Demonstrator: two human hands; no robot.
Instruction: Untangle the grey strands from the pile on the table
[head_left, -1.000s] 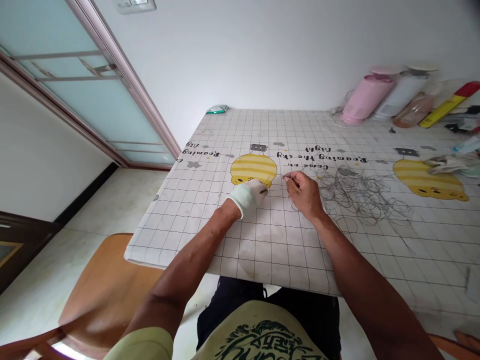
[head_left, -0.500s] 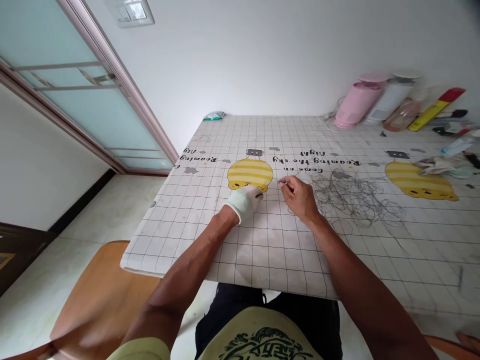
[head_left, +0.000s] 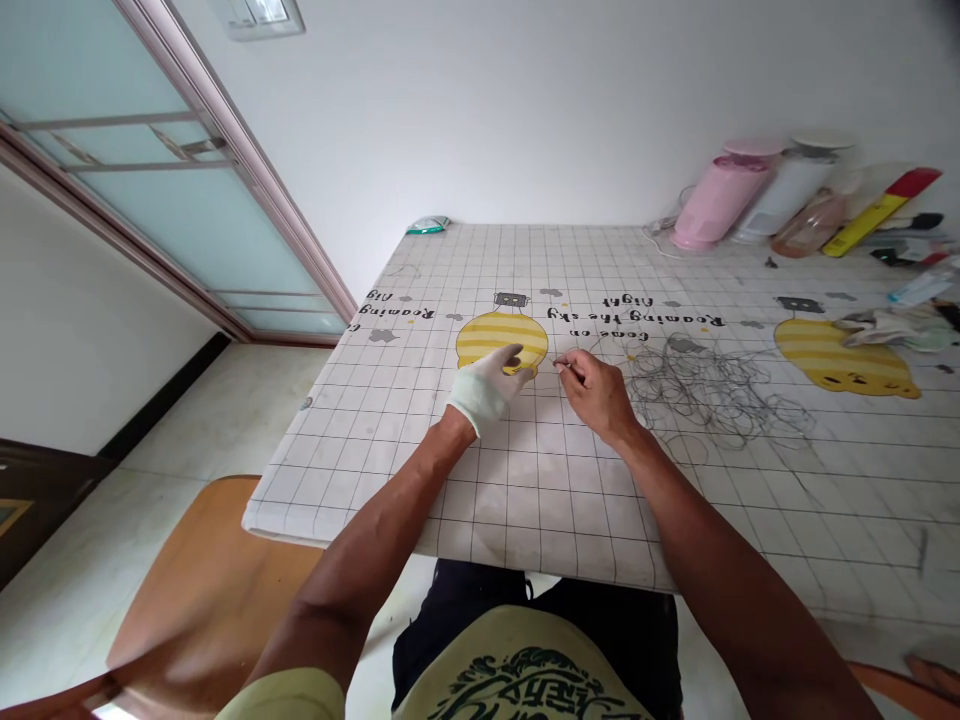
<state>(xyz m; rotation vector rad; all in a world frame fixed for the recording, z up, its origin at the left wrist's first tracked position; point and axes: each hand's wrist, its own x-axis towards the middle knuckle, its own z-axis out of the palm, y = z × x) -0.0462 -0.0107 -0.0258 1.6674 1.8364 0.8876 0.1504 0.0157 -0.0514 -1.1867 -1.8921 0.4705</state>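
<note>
Nearest the viewer, the person is wearing a light olive shirt (head_left: 517,665) with dark green lettering, above dark trousers (head_left: 424,620). To the left, a brown wooden chair (head_left: 210,570) is standing beside the table (head_left: 345,470), whose pale cover is displaying a black grid. Both forearms are lying over the near edge of this cover.

Farther in, the left hand (head_left: 491,382) is wearing a pale glove (head_left: 478,398) with a greenish cuff; its fingers are parting in a loose curve, gripping nothing visible, over the lower part of a printed yellow striped figure (head_left: 499,330). Just to its right and apart from it, the bare right hand (head_left: 598,392) is pinching a small dark piece (head_left: 559,362) between thumb and forefinger; the piece is appearing too small for its kind to be told.

Immediately right of the bare hand, a loose tangle of thin dark strands (head_left: 712,395) is lying flat on the cover, some ends trailing outward. Beyond its right side, a crumpled second glove (head_left: 892,328) is partly covering a second yellow figure (head_left: 821,350).

Along the far edge, a green-and-white packet (head_left: 429,225) is occupying the left corner, while a pink cylinder (head_left: 724,200), a white cylinder (head_left: 787,195), a translucent bottle (head_left: 810,228) and a yellow-and-red box (head_left: 877,220) are standing together on the right. Behind them, a white wall (head_left: 525,120) is rising; a frosted-glass door (head_left: 150,190) is bordering it at left.
</note>
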